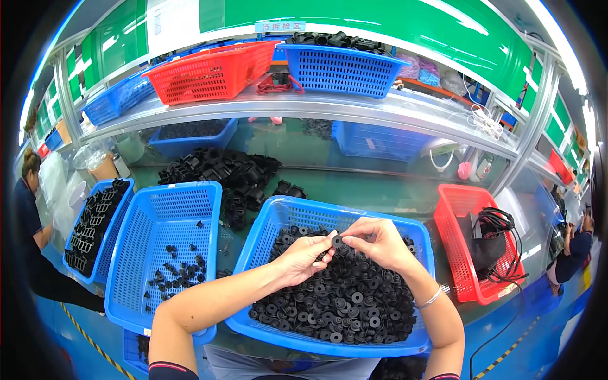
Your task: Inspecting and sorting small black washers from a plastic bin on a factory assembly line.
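Note:
Both my hands are raised over a blue basket (253, 237) heaped with small black ringed parts (354, 304) that look like rubber grommets. Between my fingertips is one black grommet (337, 242), its round face with a centre hole turned toward me. My left hand (305, 258) grips its left side with thumb and finger, and something dark shows among the curled fingers. My right hand (382, 244) pinches the same piece from the right. To the left, a second blue basket (168, 215) holds a loose scatter of similar small black parts (183, 272).
At far left, a blue basket (123, 218) holds black moulded parts. More black parts (221, 180) lie piled behind the baskets. A red basket (453, 253) with black cable (500, 225) stands right. Overhead, a shelf (316, 107) carries red and blue baskets. People work at both sides.

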The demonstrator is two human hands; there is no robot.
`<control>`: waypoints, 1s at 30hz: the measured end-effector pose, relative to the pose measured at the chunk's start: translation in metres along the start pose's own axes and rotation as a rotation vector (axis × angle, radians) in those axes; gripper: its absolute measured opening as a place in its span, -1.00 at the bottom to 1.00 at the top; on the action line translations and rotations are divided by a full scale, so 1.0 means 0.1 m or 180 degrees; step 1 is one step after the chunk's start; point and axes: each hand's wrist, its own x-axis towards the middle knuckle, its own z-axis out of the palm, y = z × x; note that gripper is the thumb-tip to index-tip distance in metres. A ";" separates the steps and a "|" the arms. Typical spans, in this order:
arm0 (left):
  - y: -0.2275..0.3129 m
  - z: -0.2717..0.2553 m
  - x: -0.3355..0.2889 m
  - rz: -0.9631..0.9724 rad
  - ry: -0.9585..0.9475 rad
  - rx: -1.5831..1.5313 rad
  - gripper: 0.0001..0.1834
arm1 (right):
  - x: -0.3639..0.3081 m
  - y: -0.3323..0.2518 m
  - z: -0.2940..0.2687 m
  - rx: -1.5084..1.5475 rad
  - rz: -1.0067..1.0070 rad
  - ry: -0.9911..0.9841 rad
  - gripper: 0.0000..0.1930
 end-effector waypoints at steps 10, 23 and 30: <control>-0.04 0.01 0.00 0.0174 0.0306 0.0565 -0.68 | -0.02 -0.01 0.03 -0.0834 -0.0627 0.0041 -0.90; -0.04 0.02 -0.02 0.0000 0.0400 0.0756 -0.72 | -0.04 0.02 0.09 -0.1632 -0.1011 0.0068 -0.92; -0.05 -0.01 0.03 0.0063 0.0281 0.0602 -0.71 | 0.02 0.17 0.02 -0.1395 -0.0210 0.0630 -0.90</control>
